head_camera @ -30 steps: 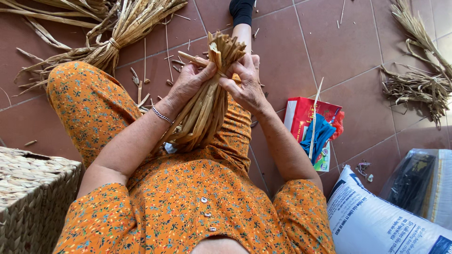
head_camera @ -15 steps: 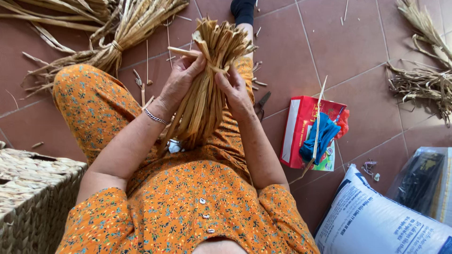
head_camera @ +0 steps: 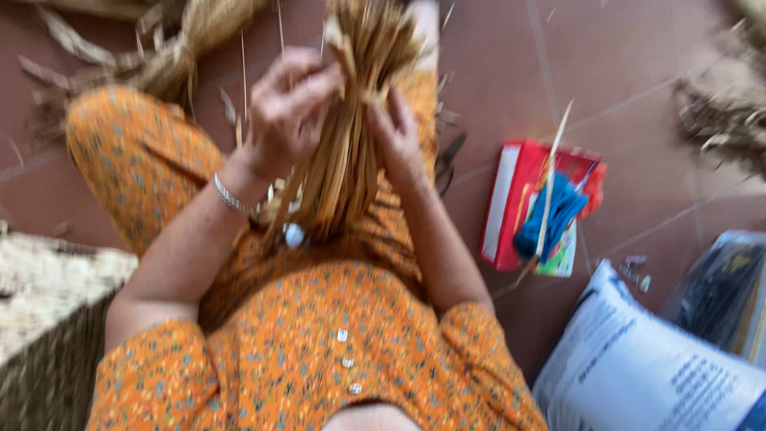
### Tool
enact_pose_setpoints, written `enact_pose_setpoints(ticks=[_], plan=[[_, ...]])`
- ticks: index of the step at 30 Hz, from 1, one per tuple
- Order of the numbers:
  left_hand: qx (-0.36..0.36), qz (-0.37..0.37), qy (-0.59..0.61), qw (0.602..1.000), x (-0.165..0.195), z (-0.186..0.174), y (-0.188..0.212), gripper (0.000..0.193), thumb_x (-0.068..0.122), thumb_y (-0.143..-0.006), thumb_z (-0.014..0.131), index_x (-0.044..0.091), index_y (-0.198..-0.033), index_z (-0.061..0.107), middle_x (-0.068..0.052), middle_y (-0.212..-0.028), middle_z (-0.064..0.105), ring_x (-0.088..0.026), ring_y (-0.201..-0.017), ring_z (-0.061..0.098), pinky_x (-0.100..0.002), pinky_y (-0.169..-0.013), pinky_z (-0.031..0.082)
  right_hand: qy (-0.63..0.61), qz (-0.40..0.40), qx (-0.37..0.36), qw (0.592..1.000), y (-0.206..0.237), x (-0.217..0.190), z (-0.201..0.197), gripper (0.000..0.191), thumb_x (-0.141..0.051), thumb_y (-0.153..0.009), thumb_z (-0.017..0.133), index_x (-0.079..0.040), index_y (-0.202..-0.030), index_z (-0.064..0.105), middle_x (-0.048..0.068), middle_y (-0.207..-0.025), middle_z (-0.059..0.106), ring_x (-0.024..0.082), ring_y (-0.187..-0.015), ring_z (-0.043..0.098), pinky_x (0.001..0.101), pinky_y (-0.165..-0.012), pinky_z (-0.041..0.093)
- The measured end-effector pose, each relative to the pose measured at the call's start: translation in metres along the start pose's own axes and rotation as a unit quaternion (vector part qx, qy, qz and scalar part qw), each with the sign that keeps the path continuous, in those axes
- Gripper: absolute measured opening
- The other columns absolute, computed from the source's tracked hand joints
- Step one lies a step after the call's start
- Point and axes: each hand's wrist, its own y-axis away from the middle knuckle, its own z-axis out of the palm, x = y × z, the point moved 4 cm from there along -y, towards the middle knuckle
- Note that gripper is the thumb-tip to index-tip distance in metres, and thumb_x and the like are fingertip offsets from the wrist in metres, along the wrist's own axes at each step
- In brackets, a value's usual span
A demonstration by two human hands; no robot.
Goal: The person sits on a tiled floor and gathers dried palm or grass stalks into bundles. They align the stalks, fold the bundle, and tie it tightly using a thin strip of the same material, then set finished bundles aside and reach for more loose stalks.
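**Dried strips gathered into a bundle, upper ends being sorted**

A thick bundle of dried straw strips (head_camera: pixel 351 152) is held upright over the lap, btw. the two hands. The left hand (head_camera: pixel 291 112) is curled round the upper part from the left, fingers closed on a few strips near the top; the right hand (head_camera: pixel 395 136) is pressed flat against the bundle's right side (frame is blurred, so exact finger grip can't be told). The lower end rests at the orange dress, just below the hands.

Judged progress: strips appear already collected and aligned; no tie or binding is seen on them, so securing seems left. More loose straw (head_camera: pixel 183 48) lies on the floor beyond the left hand. A red box w/ blue cord (head_camera: pixel 550 211) sits right of the right hand, untouched.
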Motion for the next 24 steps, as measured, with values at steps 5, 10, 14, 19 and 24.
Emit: enact_pose_setpoints(ticks=[5, 10, 14, 19, 24], plan=[[-0.014, -0.006, 0.012, 1.0, 0.004, -0.006, -0.017, 0.022, -0.003, -0.1, 0.076, 0.004, -0.118, 0.067, -0.013, -0.116, 0.068, -0.031, -0.104, 0.072, -0.04, -0.09, 0.062, -0.126, 0.021, -0.063, 0.99, 0.007, -0.018, 0.011, 0.05, -0.025, -0.108, 0.062, -0.002, -0.151, 0.05, 0.006, -0.135, 0.064, 0.012, -0.12, 0.06, 0.0297, -0.103, 0.052], [-0.096, 0.077, -0.039, 0.992, -0.005, 0.001, -0.006, 0.03, -0.004, -0.096, 0.072, -0.005, -0.125, 0.067, -0.019, -0.12, 0.065, -0.036, -0.106, 0.068, -0.042, -0.092, 0.06, -0.09, 0.013, -0.087, 0.992, 0.021, -0.023, 0.014, 0.052, -0.024, -0.104, 0.071, 0.0, -0.146, 0.052, 0.007, -0.133, 0.066, 0.013, -0.119, 0.062, 0.0309, -0.105, 0.054], [-0.157, 0.095, -0.044, 0.982, -0.008, 0.004, -0.013, 0.029, -0.004, -0.095, 0.069, -0.009, -0.124, 0.066, -0.019, -0.118, 0.065, -0.034, -0.106, 0.067, -0.041, -0.092, 0.059, 0.005, 0.02, -0.08, 0.997, 0.022, -0.03, 0.017, 0.055, -0.019, -0.093, 0.078, 0.0, -0.138, 0.054, 0.01, -0.121, 0.068, 0.015, -0.107, 0.068, 0.0326, -0.095, 0.059], [-0.25, 0.144, -0.12, 0.95, -0.007, 0.004, -0.029, 0.029, 0.006, -0.087, 0.068, -0.008, -0.112, 0.069, -0.017, -0.107, 0.064, -0.031, -0.101, 0.065, -0.039, -0.089, 0.058, -0.002, -0.003, -0.086, 0.996, 0.021, -0.039, 0.024, 0.047, -0.012, -0.093, 0.082, 0.004, -0.13, 0.059, 0.009, -0.117, 0.07, 0.013, -0.105, 0.067, 0.0313, -0.094, 0.059], [-0.253, 0.173, -0.135, 0.942, -0.006, 0.008, -0.021, 0.026, 0.011, -0.085, 0.067, -0.007, -0.104, 0.068, -0.015, -0.104, 0.064, -0.028, -0.099, 0.064, -0.037, -0.085, 0.055, 0.042, 0.012, -0.079, 0.996, 0.027, -0.031, 0.023, 0.046, -0.014, -0.093, 0.085, 0.005, -0.127, 0.061, 0.008, -0.112, 0.072, 0.012, -0.101, 0.068, 0.0302, -0.09, 0.061]])
